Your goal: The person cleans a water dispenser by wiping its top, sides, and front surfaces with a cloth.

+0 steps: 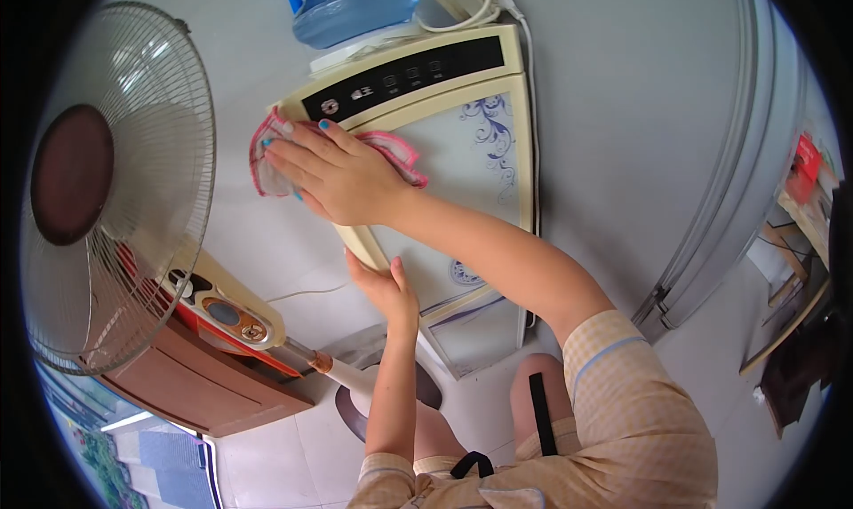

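Observation:
A cream water dispenser with a black control strip and a floral white door stands against the wall. My right hand presses a pink-edged, pale cloth to its upper left corner, just under the strip. The fingers lie long across the cloth, which bunches out on both sides of the hand. Lower down, my left hand grips the dispenser's left edge, thumb toward the front. Part of its fingers is hidden by that edge.
A blue water bottle sits atop the dispenser, beside a white cable. To the left stands a pedestal fan with its round base near my legs. A brown cabinet is behind its column. Furniture fills the far right.

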Demonstrator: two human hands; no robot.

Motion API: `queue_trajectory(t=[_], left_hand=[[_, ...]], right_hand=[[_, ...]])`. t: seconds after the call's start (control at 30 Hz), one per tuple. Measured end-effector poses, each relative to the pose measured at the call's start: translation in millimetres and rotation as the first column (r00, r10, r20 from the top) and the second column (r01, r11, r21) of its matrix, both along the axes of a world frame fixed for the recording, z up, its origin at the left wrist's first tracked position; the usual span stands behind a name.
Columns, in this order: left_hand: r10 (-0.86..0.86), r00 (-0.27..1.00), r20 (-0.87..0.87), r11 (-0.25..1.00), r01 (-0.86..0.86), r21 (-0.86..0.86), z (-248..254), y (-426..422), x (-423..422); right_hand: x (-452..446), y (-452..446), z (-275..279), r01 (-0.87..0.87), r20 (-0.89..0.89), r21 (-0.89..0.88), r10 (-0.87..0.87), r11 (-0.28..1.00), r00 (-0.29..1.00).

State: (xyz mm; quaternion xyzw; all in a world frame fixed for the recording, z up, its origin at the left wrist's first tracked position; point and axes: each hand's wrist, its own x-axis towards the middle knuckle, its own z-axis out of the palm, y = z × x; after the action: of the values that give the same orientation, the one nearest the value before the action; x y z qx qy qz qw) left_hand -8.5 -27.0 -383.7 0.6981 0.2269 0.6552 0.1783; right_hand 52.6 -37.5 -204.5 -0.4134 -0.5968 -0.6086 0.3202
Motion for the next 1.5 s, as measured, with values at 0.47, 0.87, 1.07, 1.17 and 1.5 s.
queue_trajectory(t=[0.47, 0.87, 1.07, 1.17, 1.5], left_hand=[[-0.129, 0.992, 0.0, 0.989, 0.129, 0.075, -14.0, 26.9, -2.2], [-0.139, 0.99, 0.009, 0.989, 0.138, 0.06, -14.9, 25.6, -3.1], [-0.173, 0.985, 0.012, 0.983, 0.172, 0.057, -19.9, 31.3, -0.8], [-0.151, 0.989, 0.002, 0.988, 0.151, 0.04, -18.1, 27.6, -4.6], [-0.091, 0.995, 0.032, 0.995, 0.09, 0.047, -24.4, 31.9, -0.5]], right_hand=[[133.1, -79.5, -27.3, 0.221, -0.615, 0.228, -0.036, 0.948, 0.788], [-9.5, -1.2, -36.9, -0.013, -0.346, 0.059, 0.032, 0.998, 0.938], [79.6, -44.3, -37.2, 0.087, -0.414, 0.11, -0.034, 0.99, 0.909], [142.0, -83.8, -45.4, 0.414, -0.512, 0.163, -0.282, 0.895, 0.811], [85.7, -42.8, -10.3, -0.17, -0.279, 0.219, 0.229, 0.961, 0.933]])
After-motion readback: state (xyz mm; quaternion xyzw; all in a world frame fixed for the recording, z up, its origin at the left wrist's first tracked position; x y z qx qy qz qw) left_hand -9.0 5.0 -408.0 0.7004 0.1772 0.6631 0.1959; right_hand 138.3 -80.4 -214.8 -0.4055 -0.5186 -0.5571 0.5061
